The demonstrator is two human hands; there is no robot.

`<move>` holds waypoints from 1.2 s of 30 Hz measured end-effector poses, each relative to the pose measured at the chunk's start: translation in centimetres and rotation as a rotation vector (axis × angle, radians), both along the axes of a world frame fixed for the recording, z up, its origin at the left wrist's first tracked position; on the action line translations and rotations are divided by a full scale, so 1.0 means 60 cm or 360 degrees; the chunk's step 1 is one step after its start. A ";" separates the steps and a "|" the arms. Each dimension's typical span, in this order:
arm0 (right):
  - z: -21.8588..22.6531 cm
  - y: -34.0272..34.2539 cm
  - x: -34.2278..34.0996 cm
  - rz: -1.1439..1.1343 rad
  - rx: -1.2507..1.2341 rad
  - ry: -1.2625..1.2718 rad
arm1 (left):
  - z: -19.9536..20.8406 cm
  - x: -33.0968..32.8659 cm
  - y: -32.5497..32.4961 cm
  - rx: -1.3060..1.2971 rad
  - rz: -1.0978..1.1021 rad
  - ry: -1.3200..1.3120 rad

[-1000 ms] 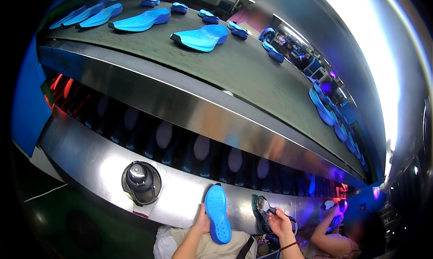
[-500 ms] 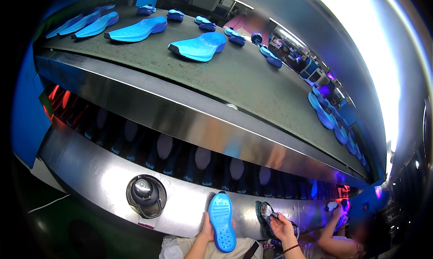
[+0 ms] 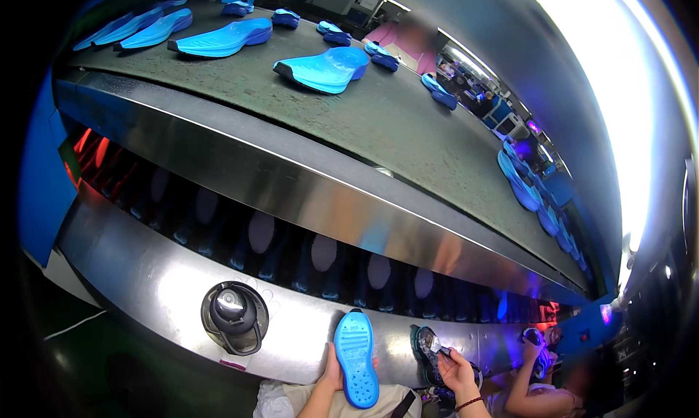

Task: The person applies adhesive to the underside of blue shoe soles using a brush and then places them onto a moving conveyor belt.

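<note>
A bright blue shoe sole (image 3: 356, 360) stands toe up in front of me, its ridged and dotted face in view. My left hand (image 3: 333, 373) is closed around it from the left, with fingertips showing at its right edge. My right hand (image 3: 457, 373) pinches the dark handle of a small brush (image 3: 437, 345). The brush's pale end is over a dark container (image 3: 425, 336) on the metal ledge, and I cannot tell whether it touches what is inside. Part of the container is hidden by the hand.
A green conveyor belt (image 3: 349, 134) carries several blue soles (image 3: 320, 70). Below it runs a dark slot with pale oval shapes (image 3: 324, 253). A black-lidded bottle (image 3: 231, 309) stands on the steel ledge (image 3: 291, 338). At the right, a co-worker's hand (image 3: 537, 351) holds a shoe part.
My right hand and the brush have barely moved. The left hand still holds the sole in place. At the right, the co-worker's hands and shoe part have shifted slightly.
</note>
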State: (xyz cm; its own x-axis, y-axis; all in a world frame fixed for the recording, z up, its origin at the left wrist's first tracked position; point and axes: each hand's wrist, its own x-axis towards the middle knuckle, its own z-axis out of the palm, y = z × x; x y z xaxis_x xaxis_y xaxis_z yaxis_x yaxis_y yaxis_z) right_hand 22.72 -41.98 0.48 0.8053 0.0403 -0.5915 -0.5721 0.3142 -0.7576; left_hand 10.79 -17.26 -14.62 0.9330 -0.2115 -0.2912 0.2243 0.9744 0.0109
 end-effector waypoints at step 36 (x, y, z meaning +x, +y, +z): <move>0.002 -0.059 0.007 0.0063 0.0367 -0.0199 | 0.009 0.021 -0.054 0.0164 -0.0077 0.0036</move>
State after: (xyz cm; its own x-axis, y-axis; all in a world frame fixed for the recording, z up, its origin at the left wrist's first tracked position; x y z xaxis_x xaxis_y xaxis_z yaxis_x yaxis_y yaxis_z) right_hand 23.14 -45.50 0.60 0.8667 0.1955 -0.4590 -0.4939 0.4657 -0.7343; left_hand 12.04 -20.51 -14.06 0.9154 -0.2240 -0.3346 0.2724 0.9565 0.1047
